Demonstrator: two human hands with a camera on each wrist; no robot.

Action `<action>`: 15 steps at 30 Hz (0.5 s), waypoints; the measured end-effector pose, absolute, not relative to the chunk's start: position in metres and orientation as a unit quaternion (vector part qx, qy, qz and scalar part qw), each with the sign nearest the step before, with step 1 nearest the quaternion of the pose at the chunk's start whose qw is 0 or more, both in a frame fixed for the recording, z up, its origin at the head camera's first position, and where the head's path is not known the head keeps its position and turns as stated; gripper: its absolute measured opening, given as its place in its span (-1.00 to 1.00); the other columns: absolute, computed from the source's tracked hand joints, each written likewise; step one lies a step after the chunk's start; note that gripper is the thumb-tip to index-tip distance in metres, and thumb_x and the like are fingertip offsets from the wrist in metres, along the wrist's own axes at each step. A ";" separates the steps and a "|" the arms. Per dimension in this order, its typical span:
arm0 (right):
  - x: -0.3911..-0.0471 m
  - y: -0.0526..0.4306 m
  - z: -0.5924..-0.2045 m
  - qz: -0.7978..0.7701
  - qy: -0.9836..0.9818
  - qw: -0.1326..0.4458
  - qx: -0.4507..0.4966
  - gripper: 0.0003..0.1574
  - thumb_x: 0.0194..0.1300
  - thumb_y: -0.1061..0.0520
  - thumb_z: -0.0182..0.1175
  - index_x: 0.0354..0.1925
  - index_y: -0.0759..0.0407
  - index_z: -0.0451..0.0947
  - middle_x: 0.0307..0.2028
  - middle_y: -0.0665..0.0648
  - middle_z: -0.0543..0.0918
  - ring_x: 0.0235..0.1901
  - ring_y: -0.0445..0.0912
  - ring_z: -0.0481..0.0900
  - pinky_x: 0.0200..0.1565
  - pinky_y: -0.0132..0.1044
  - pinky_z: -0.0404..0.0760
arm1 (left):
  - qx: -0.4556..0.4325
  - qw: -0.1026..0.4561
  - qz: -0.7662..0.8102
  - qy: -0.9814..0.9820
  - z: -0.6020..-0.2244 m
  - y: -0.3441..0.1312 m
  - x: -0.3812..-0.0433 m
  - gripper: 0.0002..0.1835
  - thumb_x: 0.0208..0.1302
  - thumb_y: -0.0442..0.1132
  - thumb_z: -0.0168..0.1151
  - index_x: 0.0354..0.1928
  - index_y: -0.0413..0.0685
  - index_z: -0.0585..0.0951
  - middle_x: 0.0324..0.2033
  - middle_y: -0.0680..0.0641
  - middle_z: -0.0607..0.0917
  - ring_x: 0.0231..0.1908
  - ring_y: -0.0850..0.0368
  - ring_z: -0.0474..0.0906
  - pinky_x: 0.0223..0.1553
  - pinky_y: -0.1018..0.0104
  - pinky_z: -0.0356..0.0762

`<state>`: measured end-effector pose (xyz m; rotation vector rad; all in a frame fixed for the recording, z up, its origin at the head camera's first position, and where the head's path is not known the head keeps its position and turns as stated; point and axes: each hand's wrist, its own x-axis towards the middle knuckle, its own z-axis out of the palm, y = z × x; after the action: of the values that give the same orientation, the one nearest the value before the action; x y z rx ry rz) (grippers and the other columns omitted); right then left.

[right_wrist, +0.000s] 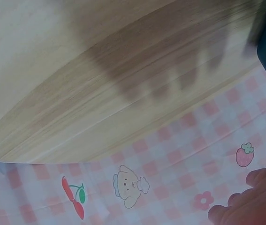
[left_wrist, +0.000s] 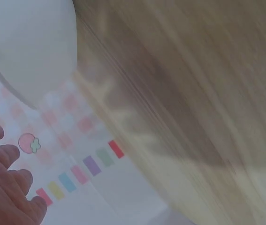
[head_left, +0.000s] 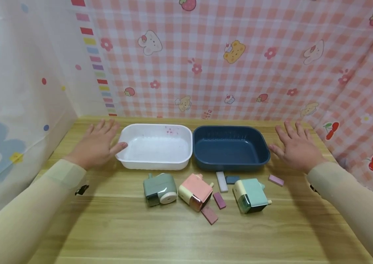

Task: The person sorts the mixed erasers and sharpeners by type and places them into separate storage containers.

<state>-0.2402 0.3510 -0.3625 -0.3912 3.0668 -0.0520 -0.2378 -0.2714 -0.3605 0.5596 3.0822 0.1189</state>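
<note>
My left hand (head_left: pixel 97 145) is beside the white tray (head_left: pixel 155 165), fingers spread and thumb overlapping its left rim in the head view. Just right of the navy tray (head_left: pixel 232 167) is my right hand (head_left: pixel 298 149), likewise spread and holding nothing. In front of the trays stand a dark green crank pencil sharpener (head_left: pixel 160 185), a pink one (head_left: pixel 197 190) and a mint one (head_left: pixel 251 194). Small blocks like erasers lie around them: white (head_left: pixel 221 182), blue (head_left: pixel 232 180), mauve (head_left: pixel 219 200), dusty pink (head_left: pixel 210 215) and light pink (head_left: pixel 276 180).
Both trays stand side by side near the back edge of the wooden table (head_left: pixel 140 238). A pink checked cloth (head_left: pixel 206 44) hangs behind it, with a white printed cloth (head_left: pixel 15 73) at the left. The wrist views show fingers, tray edges and hand shadows on the wood.
</note>
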 end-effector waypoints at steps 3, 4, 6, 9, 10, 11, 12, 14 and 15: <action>-0.237 0.352 -0.363 -0.017 0.991 0.022 -0.133 0.10 0.64 -0.43 -0.23 0.68 0.31 -0.14 0.64 0.54 -0.28 0.57 0.62 -0.38 0.50 0.57 -0.25 | 0.186 0.006 0.038 0.982 -0.362 -0.268 -0.236 -0.01 0.60 0.39 -0.22 0.67 -0.29 -0.03 0.65 -0.42 -0.06 0.62 -0.53 -0.18 0.55 -0.52 -0.20; -0.236 0.351 -0.363 -0.018 0.990 0.022 -0.136 0.10 0.63 -0.44 -0.23 0.68 0.31 -0.13 0.64 0.55 -0.27 0.57 0.62 -0.38 0.50 0.57 -0.24 | 0.188 0.008 0.040 0.981 -0.363 -0.267 -0.236 -0.01 0.60 0.39 -0.22 0.67 -0.30 -0.04 0.65 -0.42 -0.05 0.62 -0.53 -0.18 0.55 -0.53 -0.19; -0.234 0.351 -0.363 -0.018 0.990 0.021 -0.141 0.11 0.62 -0.45 -0.21 0.68 0.30 -0.12 0.64 0.55 -0.25 0.57 0.62 -0.36 0.50 0.57 -0.22 | 0.191 0.009 0.044 0.981 -0.363 -0.265 -0.235 0.00 0.60 0.38 -0.22 0.67 -0.30 -0.05 0.64 -0.44 -0.02 0.61 -0.54 -0.16 0.54 -0.53 -0.18; -0.229 0.347 -0.361 -0.018 0.988 0.012 -0.155 0.10 0.62 -0.43 -0.15 0.68 0.29 -0.09 0.64 0.56 -0.18 0.57 0.62 -0.28 0.51 0.55 -0.16 | 0.195 0.011 0.051 0.979 -0.365 -0.262 -0.234 0.00 0.60 0.38 -0.20 0.67 -0.31 -0.05 0.63 -0.46 0.00 0.61 -0.55 -0.13 0.53 -0.54 -0.15; -0.228 0.346 -0.361 -0.017 0.987 0.009 -0.161 0.09 0.62 -0.42 -0.13 0.68 0.29 -0.07 0.63 0.56 -0.15 0.57 0.61 -0.26 0.51 0.54 -0.14 | 0.195 0.013 0.052 0.979 -0.366 -0.262 -0.233 0.00 0.60 0.38 -0.20 0.67 -0.31 -0.04 0.63 -0.46 0.00 0.61 -0.54 -0.13 0.54 -0.54 -0.15; -0.226 0.344 -0.360 -0.018 0.986 0.006 -0.168 0.07 0.62 -0.40 -0.10 0.67 0.29 -0.05 0.63 0.56 -0.13 0.57 0.61 -0.23 0.52 0.53 -0.13 | 0.196 0.017 0.054 0.979 -0.367 -0.261 -0.233 0.00 0.60 0.38 -0.19 0.67 -0.31 -0.05 0.63 -0.46 0.00 0.61 -0.54 -0.13 0.54 -0.54 -0.15; -0.225 0.343 -0.359 -0.018 0.984 0.004 -0.174 0.06 0.62 -0.38 -0.08 0.67 0.29 -0.04 0.63 0.56 -0.10 0.58 0.60 -0.21 0.53 0.51 -0.12 | 0.196 0.019 0.056 0.979 -0.368 -0.261 -0.233 0.00 0.60 0.38 -0.19 0.67 -0.30 -0.04 0.64 -0.45 0.00 0.61 -0.53 -0.13 0.54 -0.53 -0.15; -0.222 0.340 -0.357 -0.024 0.983 0.003 -0.183 0.04 0.62 -0.36 -0.04 0.67 0.28 -0.01 0.64 0.53 -0.08 0.59 0.57 -0.18 0.54 0.49 -0.11 | 0.197 0.027 0.060 0.978 -0.370 -0.261 -0.232 0.00 0.60 0.38 -0.18 0.67 -0.30 -0.05 0.65 -0.43 -0.03 0.62 -0.51 -0.14 0.54 -0.53 -0.16; -0.220 0.340 -0.356 -0.026 0.982 0.002 -0.187 0.03 0.62 -0.35 -0.02 0.67 0.27 0.00 0.64 0.52 -0.07 0.59 0.56 -0.17 0.54 0.48 -0.10 | 0.197 0.030 0.062 0.978 -0.371 -0.261 -0.231 0.00 0.60 0.38 -0.18 0.67 -0.30 -0.05 0.65 -0.43 -0.03 0.62 -0.51 -0.14 0.54 -0.53 -0.17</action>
<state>-0.2203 0.3397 -0.3564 -0.5858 3.0812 -0.0829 -0.2313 -0.2612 -0.3707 0.6084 3.0148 0.1918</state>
